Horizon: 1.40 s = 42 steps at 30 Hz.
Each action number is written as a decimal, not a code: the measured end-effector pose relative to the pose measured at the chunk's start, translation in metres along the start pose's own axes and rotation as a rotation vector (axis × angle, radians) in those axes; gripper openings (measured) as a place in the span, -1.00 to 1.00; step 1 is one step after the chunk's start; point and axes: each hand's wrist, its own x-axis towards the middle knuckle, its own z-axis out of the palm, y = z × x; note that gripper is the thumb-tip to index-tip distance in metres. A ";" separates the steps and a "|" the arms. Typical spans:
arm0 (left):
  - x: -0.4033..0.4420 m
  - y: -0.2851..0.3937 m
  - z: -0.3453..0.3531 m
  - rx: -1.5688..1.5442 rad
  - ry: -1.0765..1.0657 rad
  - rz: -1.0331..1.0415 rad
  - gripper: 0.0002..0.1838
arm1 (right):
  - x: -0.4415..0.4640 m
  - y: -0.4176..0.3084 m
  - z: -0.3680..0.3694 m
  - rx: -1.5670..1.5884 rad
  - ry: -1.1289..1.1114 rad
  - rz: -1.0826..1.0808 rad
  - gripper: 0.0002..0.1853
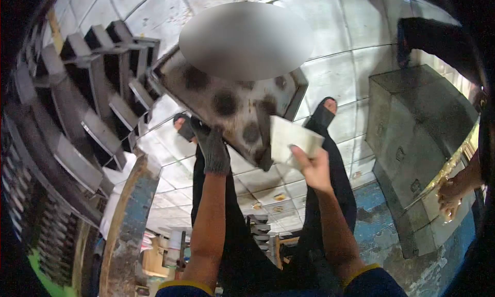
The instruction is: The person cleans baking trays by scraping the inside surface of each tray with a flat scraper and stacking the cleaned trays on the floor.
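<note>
My left hand (212, 147), in a dark grey knitted glove, is closed on the near left edge of a metal tray (201, 96). The tray is tilted, and dark round stains mark its surface. A blurred grey oval hides its far part. My bare right hand (313, 168) grips a pale, flat rectangular pad (291, 137) with the thumb on top. That pad is at the tray's near right corner; whether it touches the metal I cannot tell.
Grey metal trays or boxes (98, 132) are stacked along the left. A large grey metal box (412, 121) stands on the right, with another person's hand (451, 194) beside it. My feet rest on white floor tiles (335, 23). A worn blue, wood-edged surface (129, 219) lies at lower left.
</note>
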 end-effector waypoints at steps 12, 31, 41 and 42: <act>-0.029 0.069 -0.112 0.401 0.069 -0.234 0.02 | 0.156 0.053 0.225 -0.729 -0.056 -0.332 -0.30; -0.013 0.036 -0.162 0.306 0.185 -0.433 0.11 | 0.257 0.069 0.196 -0.990 0.021 -0.182 -0.34; -0.019 0.033 -0.161 0.236 0.203 -0.474 0.03 | 0.162 0.058 0.247 -1.172 -0.403 -0.421 -0.40; -0.016 0.041 -0.155 0.289 0.210 -0.513 0.03 | 0.185 0.062 0.245 -1.191 -0.322 -0.397 -0.41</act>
